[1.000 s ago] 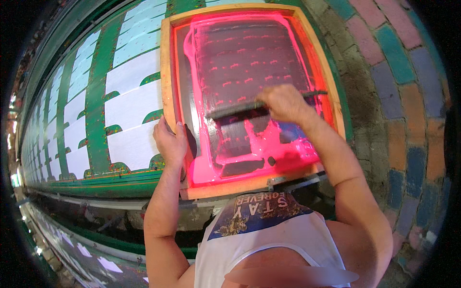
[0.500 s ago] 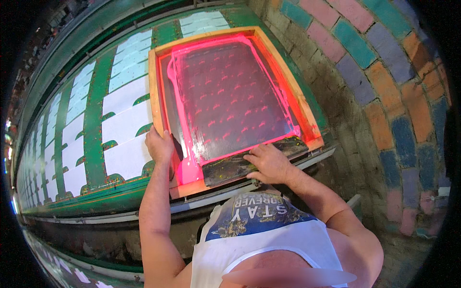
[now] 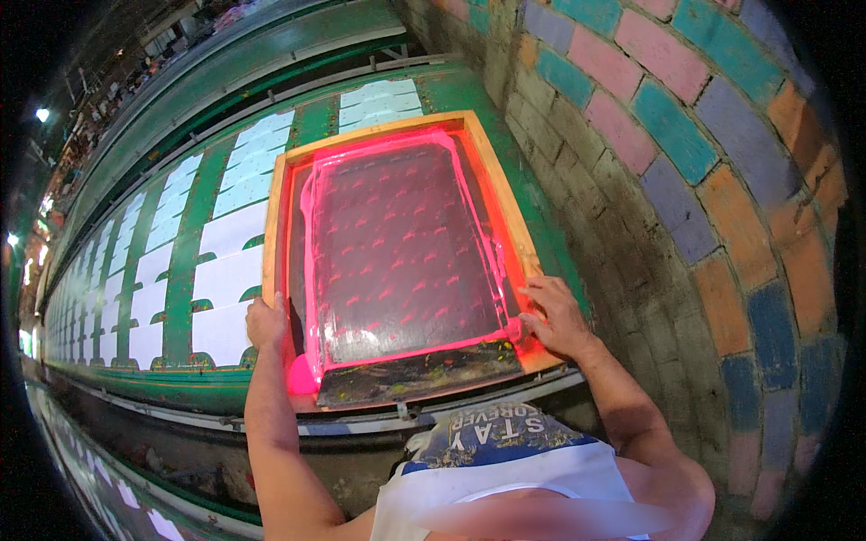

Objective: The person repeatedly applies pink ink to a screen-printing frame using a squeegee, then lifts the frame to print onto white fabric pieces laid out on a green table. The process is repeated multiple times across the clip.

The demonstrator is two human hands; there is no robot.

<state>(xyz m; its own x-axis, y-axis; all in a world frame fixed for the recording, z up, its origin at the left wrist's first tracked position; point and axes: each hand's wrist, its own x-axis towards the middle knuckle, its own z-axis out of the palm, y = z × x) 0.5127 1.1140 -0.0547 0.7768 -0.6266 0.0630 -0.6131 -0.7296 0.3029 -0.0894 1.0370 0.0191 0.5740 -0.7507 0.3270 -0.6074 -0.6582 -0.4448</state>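
The person is standing at a long green printing table (image 3: 180,261) and is holding a wooden screen-printing frame (image 3: 397,131) with both hands. The left hand (image 3: 267,322) is gripping the left rail of the frame near its lower corner, fingers closed around the wood. The right hand (image 3: 555,316) is lying on the lower right corner of the frame with fingers spread and pressing on the rail; it is not closed around anything. The two hands are well apart, one on each side of the frame.

The frame is lying flat on the table, between the hands and stretching away from them. Its mesh (image 3: 401,252) is looking dark, with bright pink ink (image 3: 302,374) along the edges and a thicker pool just beside the left hand. A dark squeegee (image 3: 419,374) is resting along the near edge of the frame, between the hands, and no hand is touching it.

To the left of the left hand, white printed sheets (image 3: 230,252) are lying in a row on the table. To the right of the right hand, a wall of coloured bricks (image 3: 686,135) is rising.

In my judgement the ink stroke is finished and the step in hand is taking hold of the frame for lifting. The next move is calling for an even lift on both sides, so the wet ink is not running and the squeegee is not sliding.
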